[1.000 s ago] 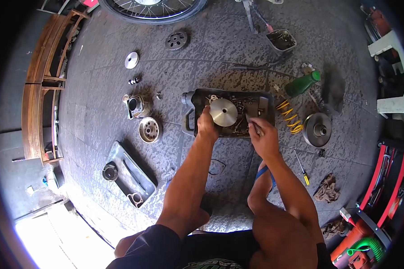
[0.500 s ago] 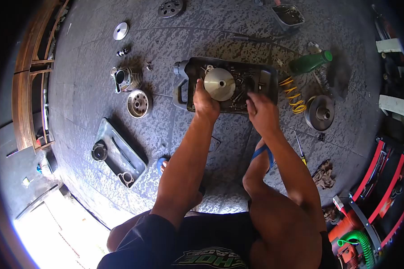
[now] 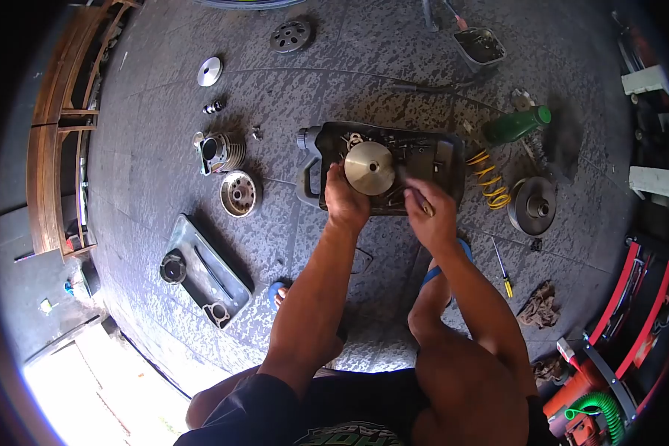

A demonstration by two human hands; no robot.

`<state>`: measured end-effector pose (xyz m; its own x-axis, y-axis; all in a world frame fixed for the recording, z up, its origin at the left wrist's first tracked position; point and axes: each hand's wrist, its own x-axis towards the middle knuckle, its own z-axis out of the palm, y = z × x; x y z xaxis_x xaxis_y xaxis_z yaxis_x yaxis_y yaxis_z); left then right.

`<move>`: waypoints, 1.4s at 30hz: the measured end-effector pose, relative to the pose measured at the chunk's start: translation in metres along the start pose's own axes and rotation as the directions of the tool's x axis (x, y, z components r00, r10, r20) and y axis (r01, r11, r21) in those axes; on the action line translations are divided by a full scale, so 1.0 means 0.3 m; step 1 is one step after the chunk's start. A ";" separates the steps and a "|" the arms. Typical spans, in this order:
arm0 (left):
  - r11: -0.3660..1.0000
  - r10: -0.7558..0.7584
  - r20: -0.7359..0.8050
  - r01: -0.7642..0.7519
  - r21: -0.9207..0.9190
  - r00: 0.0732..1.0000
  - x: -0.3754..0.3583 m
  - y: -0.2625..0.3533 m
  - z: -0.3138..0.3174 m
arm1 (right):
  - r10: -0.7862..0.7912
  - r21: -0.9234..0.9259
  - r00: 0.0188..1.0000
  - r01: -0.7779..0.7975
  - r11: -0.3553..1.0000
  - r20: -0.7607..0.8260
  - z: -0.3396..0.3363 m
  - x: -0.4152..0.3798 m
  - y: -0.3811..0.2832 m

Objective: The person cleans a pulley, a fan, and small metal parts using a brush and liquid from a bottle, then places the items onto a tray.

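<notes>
My left hand (image 3: 346, 201) grips a round silver pulley disc (image 3: 370, 169) with a hole at its centre, its shiny face turned up. At the disc's right edge, my right hand (image 3: 432, 215) is closed on a brush (image 3: 425, 205); its handle shows between the fingers and its dark bristle end is blurred. Both hands are over a black tray cut from a jerrycan (image 3: 309, 182), which holds many small dark metal parts (image 3: 416, 143). The disc hides part of the tray's contents.
Around the tray lie an engine cylinder (image 3: 227, 151), a flywheel (image 3: 241, 194), a yellow spring (image 3: 489, 178), a green bottle (image 3: 516, 126), a clutch pulley (image 3: 532, 206), a screwdriver (image 3: 503, 271) and a rag (image 3: 540, 305). A grey tray (image 3: 238, 297) lies at left, a red tool rack (image 3: 615, 308) at right.
The whole view has shifted, so floor things appear lower. My right hand has moved closer to the disc, and the brush handle now shows. The disc stays in my left hand.
</notes>
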<state>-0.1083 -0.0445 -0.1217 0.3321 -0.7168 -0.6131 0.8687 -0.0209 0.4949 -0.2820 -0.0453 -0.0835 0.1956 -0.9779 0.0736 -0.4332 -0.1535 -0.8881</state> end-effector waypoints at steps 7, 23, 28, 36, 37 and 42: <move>0.999 -0.050 0.085 0.049 0.012 0.995 -0.016 0.006 -0.004 | -0.025 0.146 0.994 0.009 0.989 0.108 -0.004 -0.005 -0.033; 0.960 0.034 0.143 -0.072 0.269 0.989 -0.061 -0.037 0.017 | -0.073 0.171 0.994 0.059 0.983 0.078 -0.001 0.106 -0.075; 0.857 0.101 0.182 -0.179 0.484 0.978 -0.008 -0.071 -0.046 | 0.098 0.298 0.983 -0.142 0.944 0.157 0.004 0.113 -0.067; 0.830 0.129 0.264 -0.250 0.499 0.956 -0.030 -0.043 -0.025 | 0.076 0.300 0.983 -0.124 0.946 0.166 -0.009 0.039 -0.090; 0.852 0.105 0.195 -0.190 0.488 0.975 -0.039 -0.037 -0.013 | 0.161 0.252 0.983 -0.179 0.951 0.091 -0.002 0.031 -0.063; 0.873 0.153 0.110 -0.187 0.451 0.982 -0.041 -0.034 0.021 | 0.031 0.177 0.993 -0.050 0.983 0.110 -0.032 -0.069 -0.071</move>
<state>-0.1237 -0.0400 -0.1154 0.4187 -0.7838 -0.4586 0.5301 -0.1990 0.8242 -0.2853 -0.0232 -0.0616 0.2781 -0.9605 -0.0041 -0.2803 -0.0771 -0.9568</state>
